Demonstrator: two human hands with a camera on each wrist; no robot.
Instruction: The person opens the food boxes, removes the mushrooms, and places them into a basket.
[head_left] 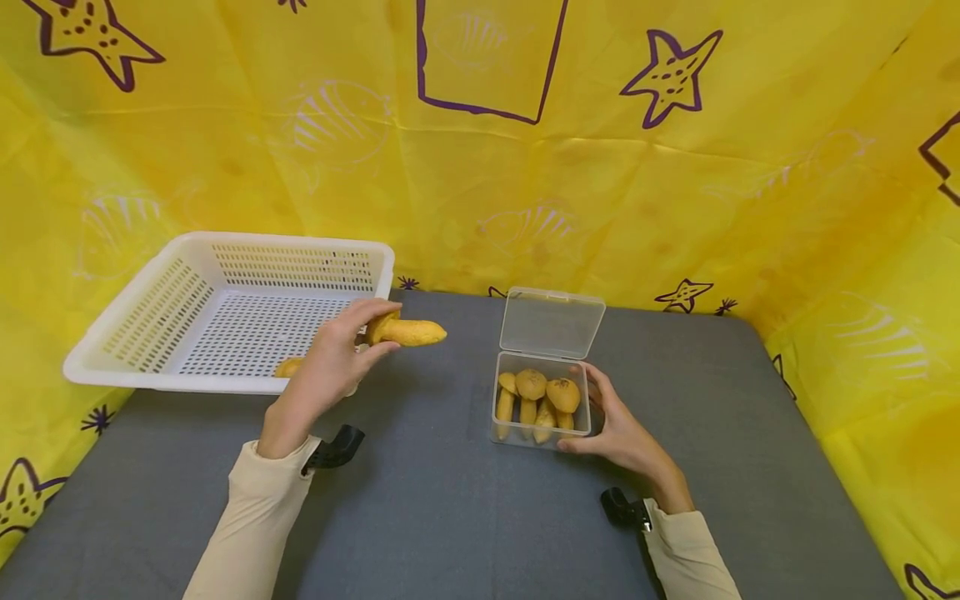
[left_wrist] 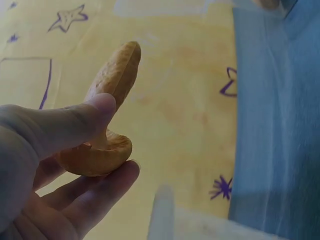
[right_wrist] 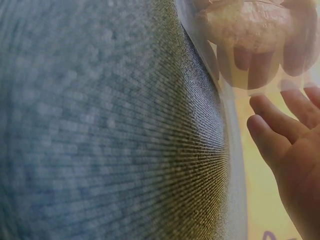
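In the head view my left hand (head_left: 333, 354) is raised by the right end of a white basket (head_left: 225, 382), pinching a yellow-brown mushroom (head_left: 416, 332). The left wrist view shows the thumb across the mushroom (left_wrist: 117, 75) near its cap, with fingers behind. My right hand (head_left: 618, 425) holds the right side of a clear plastic box (head_left: 517, 436), thumb at its front corner and fingers at the side wall. Several mushrooms (head_left: 531, 384) stand in the box, caps upward. Its hinged lid (head_left: 551, 325) is tipped up and back. Fingertips meet the clear wall in the right wrist view.
Another mushroom (head_left: 287, 367) lies in the basket, partly hidden by my left wrist. Basket and box stand on a grey table (head_left: 442, 508). A yellow patterned cloth (head_left: 480, 167) hangs behind and along the sides.
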